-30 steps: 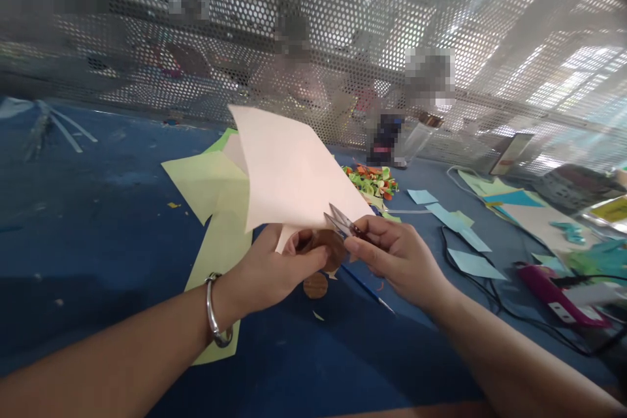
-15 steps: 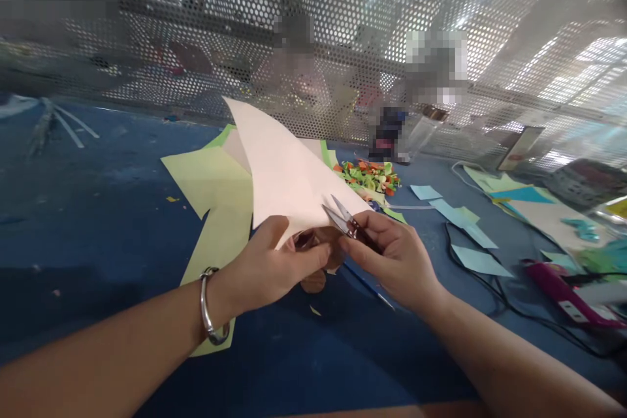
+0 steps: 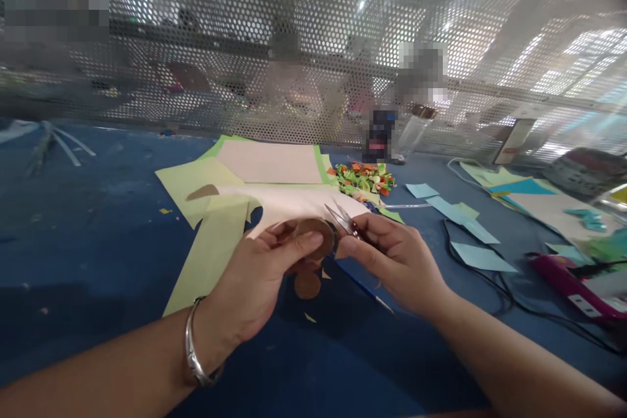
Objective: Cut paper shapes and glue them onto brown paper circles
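Note:
Pinched in my left hand (image 3: 259,268) are a pale pink paper sheet (image 3: 289,202) and a round brown disc (image 3: 318,232) laid against its near edge, my thumb pressing on the disc. My right hand (image 3: 392,258) is closed round a pair of scissors (image 3: 345,219), whose blades stand slightly apart near the paper beside the disc. The handles are mostly hidden by my fingers. Below the disc, another round brown piece (image 3: 307,285) is on the blue table. A thin blue-handled stick (image 3: 365,290), perhaps a brush, lies under my right hand.
Yellow-green paper (image 3: 200,261) and a pink sheet with a green border (image 3: 274,162) lie behind. Coloured paper curls (image 3: 365,177) are heaped beyond the scissors. At right are light blue paper pieces (image 3: 482,257), black cables (image 3: 512,300) and a magenta power strip (image 3: 563,284). Perforated metal panel (image 3: 220,78) stands behind.
The pink sheet has swung down from standing tall to lying low and nearly flat. My left hand has turned, bringing the brown disc into view. The scissors stay in nearly the same spot.

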Available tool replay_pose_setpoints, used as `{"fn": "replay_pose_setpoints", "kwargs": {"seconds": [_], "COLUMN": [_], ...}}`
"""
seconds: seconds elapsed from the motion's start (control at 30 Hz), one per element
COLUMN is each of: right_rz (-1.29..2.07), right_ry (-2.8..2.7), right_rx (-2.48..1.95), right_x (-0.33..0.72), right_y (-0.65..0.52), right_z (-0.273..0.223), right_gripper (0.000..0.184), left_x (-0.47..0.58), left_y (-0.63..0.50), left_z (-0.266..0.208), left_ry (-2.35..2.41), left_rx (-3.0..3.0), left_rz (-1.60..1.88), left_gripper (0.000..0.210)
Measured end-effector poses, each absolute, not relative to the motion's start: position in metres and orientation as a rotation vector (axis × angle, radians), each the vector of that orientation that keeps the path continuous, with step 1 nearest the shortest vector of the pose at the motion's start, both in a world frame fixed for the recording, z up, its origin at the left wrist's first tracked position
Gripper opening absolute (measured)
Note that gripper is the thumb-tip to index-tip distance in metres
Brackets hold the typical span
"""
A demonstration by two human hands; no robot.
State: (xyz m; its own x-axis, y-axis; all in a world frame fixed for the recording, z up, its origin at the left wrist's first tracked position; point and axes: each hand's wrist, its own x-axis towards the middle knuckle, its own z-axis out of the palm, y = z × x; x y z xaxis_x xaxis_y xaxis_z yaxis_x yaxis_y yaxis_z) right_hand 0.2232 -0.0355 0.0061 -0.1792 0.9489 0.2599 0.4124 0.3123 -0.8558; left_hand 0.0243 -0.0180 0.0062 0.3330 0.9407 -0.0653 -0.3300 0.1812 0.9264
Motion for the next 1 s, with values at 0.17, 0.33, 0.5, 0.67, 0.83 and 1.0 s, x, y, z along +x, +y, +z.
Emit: {"fn": "replay_pose_setpoints", "kwargs": {"seconds": [0.17,0.33,0.5,0.67,0.83,1.0], "right_rz": [0.991,1.118,1.215,1.323,1.297,1.272], "right_ry": [-1.858,-1.822,-1.746,-1.705,-1.716,-1.763], "right_rx": [-1.221,-1.204,-1.165,-1.114,-1.097,-1.057], "right_x": [0.224,0.222,0.227,0.228,0.230,0.230], "right_y": [-0.037,-0.033,-0.031,-0.034,-0.037,-0.038], "right_z": [0.008,0.006,0.003,0.002,0.001,0.003], "right_gripper": [0.034,0.040,0.044,0.043,0.041,0.039], "left_x": [0.014,0.012,0.012,0.013,0.016,0.019], "left_y": [-0.007,-0.004,-0.006,-0.007,-0.013,-0.020], "left_z": [0.010,0.009,0.007,0.006,0.007,0.006], "left_ry": [0.859,0.853,0.833,0.790,0.718,0.669], "left_rx": [1.092,1.144,1.169,1.178,1.180,1.082], "left_rz": [1.115,1.117,1.122,1.087,1.028,0.971], "left_gripper": [0.020,0.020,0.020,0.015,0.011,0.016]}}
